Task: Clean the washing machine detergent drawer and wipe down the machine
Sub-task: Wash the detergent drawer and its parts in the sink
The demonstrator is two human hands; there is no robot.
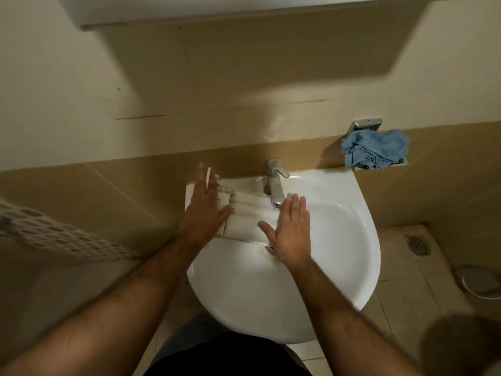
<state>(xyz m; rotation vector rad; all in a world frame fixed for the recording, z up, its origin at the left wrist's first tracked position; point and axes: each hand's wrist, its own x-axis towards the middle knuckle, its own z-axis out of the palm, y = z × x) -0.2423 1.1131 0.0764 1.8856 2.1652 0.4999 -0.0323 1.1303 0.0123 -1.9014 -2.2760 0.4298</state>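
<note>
The white detergent drawer [245, 213] lies across the back left of the white sink [339, 240], with its right end under the chrome faucet [275, 183]. My left hand [203, 210] lies over the drawer's left end, thumb on top and fingers reaching past the far edge. A thin white stick [208, 178] shows between those fingers; I cannot tell what it is. My right hand [291, 232] is flat with its fingers spread, resting on the drawer's right part below the faucet. A crumpled blue cloth [375, 149] sits on a ledge at the sink's back right.
A beige tiled wall stands behind the sink. A metal bracket [364, 124] is fixed above the cloth. A perforated white basket [54, 234] juts in from the left. On the floor at the right are a round drain [418, 245] and a pale round object [479, 279].
</note>
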